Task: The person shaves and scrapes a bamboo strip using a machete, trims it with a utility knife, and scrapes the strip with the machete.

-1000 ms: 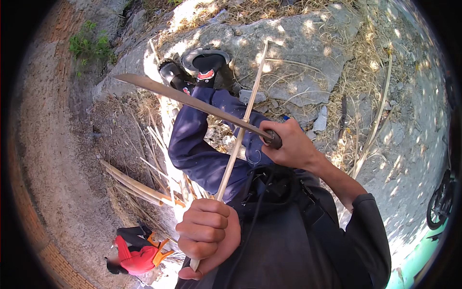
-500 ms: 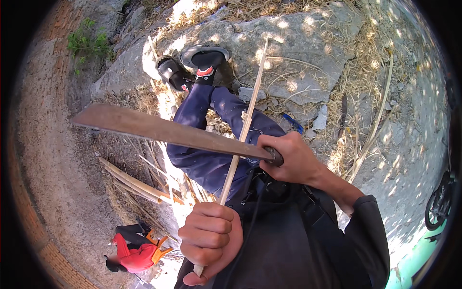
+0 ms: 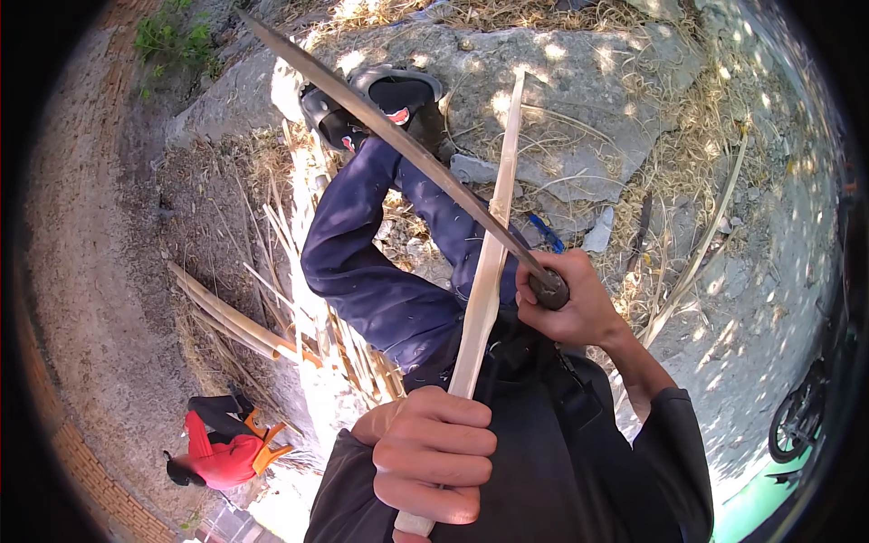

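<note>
My left hand (image 3: pixel 436 455), near the lower edge, is closed around the near end of a long pale split bamboo strip (image 3: pixel 482 312). The strip points away from me above my right leg and narrows toward its far tip. Closed on the dark handle of a machete, my right hand (image 3: pixel 579 303) is to the right of the strip. The machete blade (image 3: pixel 385 128) appears nearly edge-on, slanting to the far left. It crosses the strip about midway; whether they touch I cannot tell. My legs in dark blue trousers (image 3: pixel 371 303) stretch out beneath both.
Split bamboo poles (image 3: pixel 226 312) and a heap of pale strips (image 3: pixel 362 357) lie at left. Farther left sits a person in a red top (image 3: pixel 226 460) on an orange chair (image 3: pixel 267 443). A stone slab (image 3: pixel 579 104) and dry straw (image 3: pixel 688 136) lie ahead. A motorcycle wheel (image 3: pixel 797 421) shows at right.
The machete has turned from its broad side to nearly edge-on, its tip swinging farther away from me. My left hand and the bamboo strip have shifted right, and the strip shows a wider face.
</note>
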Motion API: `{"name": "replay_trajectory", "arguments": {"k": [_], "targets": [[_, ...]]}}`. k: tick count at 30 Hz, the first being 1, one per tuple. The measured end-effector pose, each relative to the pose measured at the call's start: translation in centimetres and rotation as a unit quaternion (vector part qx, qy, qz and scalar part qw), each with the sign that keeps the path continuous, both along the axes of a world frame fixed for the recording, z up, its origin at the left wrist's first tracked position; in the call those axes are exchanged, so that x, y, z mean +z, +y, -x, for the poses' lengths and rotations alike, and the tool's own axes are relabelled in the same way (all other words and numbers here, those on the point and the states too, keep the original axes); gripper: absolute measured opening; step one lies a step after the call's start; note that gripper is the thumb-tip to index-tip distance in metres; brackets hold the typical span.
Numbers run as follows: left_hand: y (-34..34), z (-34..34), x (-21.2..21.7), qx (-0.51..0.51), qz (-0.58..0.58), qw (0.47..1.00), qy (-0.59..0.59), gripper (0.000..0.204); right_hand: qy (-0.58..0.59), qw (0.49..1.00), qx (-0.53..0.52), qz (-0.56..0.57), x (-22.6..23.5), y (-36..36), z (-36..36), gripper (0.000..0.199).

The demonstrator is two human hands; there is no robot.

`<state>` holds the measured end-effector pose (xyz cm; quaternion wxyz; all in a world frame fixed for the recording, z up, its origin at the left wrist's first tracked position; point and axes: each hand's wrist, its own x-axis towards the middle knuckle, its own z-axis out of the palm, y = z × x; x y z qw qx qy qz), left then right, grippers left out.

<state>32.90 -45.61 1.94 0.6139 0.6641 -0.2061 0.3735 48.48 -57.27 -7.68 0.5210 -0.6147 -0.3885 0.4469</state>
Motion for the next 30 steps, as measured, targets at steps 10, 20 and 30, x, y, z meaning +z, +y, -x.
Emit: {"name": "replay_trajectory", "arguments": {"k": [10, 20, 30], "targets": [[-1.3, 0.1, -0.6, 0.191, 0.132, 0.971, -0.063, 0.067, -0.032, 0.999, -0.022, -0.016, -0.1, 0.6, 1.6, 0.017], [-1.1, 0.4, -0.7, 0.246, 0.139, 0.956, -0.078, 0.068, -0.06, 0.998, 0.019, 0.017, 0.3, 0.7, 0.6, 0.026], [0.9, 0.3, -0.2, 0.079, 0.074, 0.993, -0.04, 0.069, -0.037, 0.998, 0.045, -0.024, 0.1, 0.4, 0.6, 0.024]]}}
